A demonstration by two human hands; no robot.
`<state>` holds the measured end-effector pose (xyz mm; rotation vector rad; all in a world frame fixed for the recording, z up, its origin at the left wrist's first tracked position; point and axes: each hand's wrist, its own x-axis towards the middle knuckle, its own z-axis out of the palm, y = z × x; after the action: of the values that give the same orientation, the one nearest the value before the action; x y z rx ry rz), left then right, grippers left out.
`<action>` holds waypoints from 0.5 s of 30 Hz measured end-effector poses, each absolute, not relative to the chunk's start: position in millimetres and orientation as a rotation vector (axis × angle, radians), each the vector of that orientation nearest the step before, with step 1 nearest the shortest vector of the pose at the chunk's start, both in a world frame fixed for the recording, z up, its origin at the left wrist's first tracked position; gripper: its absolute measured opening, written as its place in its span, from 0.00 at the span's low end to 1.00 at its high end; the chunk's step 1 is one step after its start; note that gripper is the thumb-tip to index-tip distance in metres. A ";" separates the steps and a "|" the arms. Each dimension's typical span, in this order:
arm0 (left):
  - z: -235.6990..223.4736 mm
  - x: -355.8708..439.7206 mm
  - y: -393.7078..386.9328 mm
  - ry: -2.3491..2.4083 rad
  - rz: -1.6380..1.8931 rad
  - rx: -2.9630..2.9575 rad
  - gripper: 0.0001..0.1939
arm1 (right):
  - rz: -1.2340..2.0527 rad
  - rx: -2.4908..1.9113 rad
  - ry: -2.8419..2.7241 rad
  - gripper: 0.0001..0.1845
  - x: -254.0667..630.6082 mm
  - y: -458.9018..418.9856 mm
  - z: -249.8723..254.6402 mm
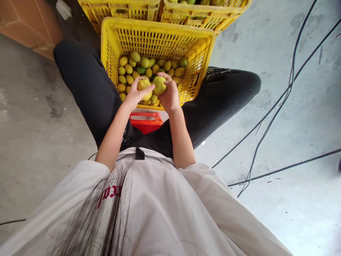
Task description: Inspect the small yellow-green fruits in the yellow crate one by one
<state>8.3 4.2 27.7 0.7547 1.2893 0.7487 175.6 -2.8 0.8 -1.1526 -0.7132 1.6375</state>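
My left hand (135,95) is closed around a yellow lemon (144,84), its thumb lying across the near side. A second, greener lemon (159,85) sits in my right hand (171,94), with the fingers curled behind it and around its right side. The two lemons are side by side, almost touching. Both hands are above the near part of a yellow plastic crate (157,26) between my knees. Inside the crate lie many loose lemons (129,69), from yellow to green, mostly toward the left and middle.
Two more yellow crates (119,9) with fruit stand beyond this one. A red plastic stool (146,122) shows between my legs. On the left is a cardboard box (26,23). Black cables (286,92) cross the concrete floor (266,64) at right, with small scraps around.
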 end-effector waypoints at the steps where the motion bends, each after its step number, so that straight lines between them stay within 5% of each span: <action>1: 32.1 9.2 5.4 1.308 0.734 0.709 0.16 | 1.644 -1.160 -0.702 0.30 175.7 -2.0 0.6; 3: 39.9 10.7 8.2 1.328 0.717 0.603 0.05 | 1.661 -1.201 -0.699 0.31 176.6 -1.1 0.3; 8: 51.3 14.2 12.0 1.314 0.762 0.472 0.20 | 1.633 -1.260 -0.661 0.36 179.2 0.9 -0.9; 15: 58.5 19.7 6.3 1.367 0.772 0.593 0.05 | 1.685 -1.195 -0.690 0.39 175.3 2.2 7.1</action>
<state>19.7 6.3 58.5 0.5929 1.3666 0.7717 175.3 2.2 7.1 -1.1949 -0.6903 1.6847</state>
